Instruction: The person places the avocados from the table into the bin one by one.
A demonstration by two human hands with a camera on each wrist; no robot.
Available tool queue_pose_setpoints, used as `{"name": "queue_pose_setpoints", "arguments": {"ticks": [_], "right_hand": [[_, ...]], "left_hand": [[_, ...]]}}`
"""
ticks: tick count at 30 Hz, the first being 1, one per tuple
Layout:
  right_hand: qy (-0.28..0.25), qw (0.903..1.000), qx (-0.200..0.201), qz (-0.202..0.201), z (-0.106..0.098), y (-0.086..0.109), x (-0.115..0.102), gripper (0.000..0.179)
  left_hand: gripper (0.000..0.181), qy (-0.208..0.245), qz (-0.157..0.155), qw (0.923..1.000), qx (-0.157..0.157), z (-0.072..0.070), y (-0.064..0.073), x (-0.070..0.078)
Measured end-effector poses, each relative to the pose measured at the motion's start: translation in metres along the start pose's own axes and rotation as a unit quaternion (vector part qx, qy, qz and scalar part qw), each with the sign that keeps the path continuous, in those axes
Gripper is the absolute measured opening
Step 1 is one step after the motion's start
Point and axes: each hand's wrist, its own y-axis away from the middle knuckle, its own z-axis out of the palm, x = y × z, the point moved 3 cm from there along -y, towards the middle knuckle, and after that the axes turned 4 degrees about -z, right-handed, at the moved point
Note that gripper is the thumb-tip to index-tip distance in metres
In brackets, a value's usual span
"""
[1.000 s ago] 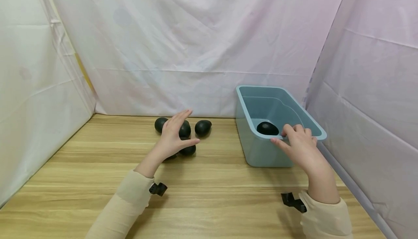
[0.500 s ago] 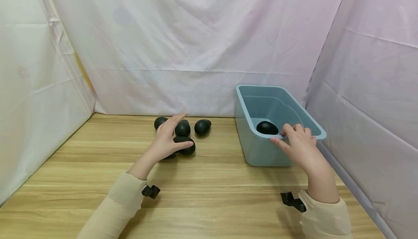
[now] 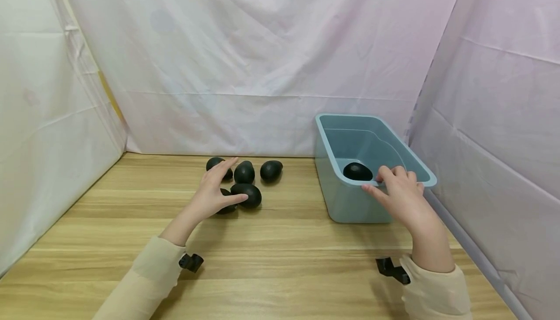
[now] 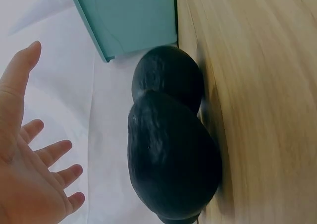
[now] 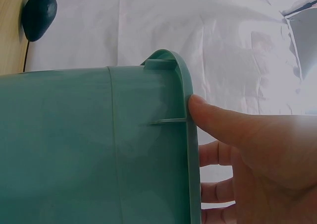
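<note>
Several dark avocados lie in a loose cluster left of centre; among them are a front avocado, a middle avocado and a right-hand avocado. Over the cluster's left side hovers my left hand, thumb and fingers spread, partly hiding the avocados behind it. In the left wrist view that hand holds nothing, and an avocado is beside it. My right hand grips the near rim of a blue-green plastic bin, thumb outside and fingers over the edge. One avocado lies inside the bin.
The wooden table extends toward me in front of the avocados and bin. White cloth hangs behind the table, with more cloth along the right side, near the bin.
My left hand has drawn back left and toward me, lower over the cluster, uncovering more of the avocados. The right hand keeps its grip on the bin, which has not moved.
</note>
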Motion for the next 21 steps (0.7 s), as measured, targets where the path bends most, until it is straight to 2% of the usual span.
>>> {"name": "queue_pose_setpoints", "arguments": {"ticks": [10,16,21], "right_hand": [[-0.002,1.0,0.0,0.001,0.001,0.001,0.0,0.047],[-0.003,1.0,0.0,0.0,0.001,0.001,0.001,0.047],[-0.003,1.0,-0.001,0.0,0.001,0.001,0.0,0.047]], "left_hand": [[0.094,-0.011,-0.017,0.9993,-0.03,-0.001,0.0,-0.014],[0.094,0.012,-0.033,0.9984,-0.045,0.002,-0.001,-0.025],[0.096,0.04,-0.058,0.9951,-0.07,0.003,0.0,-0.034]]}}
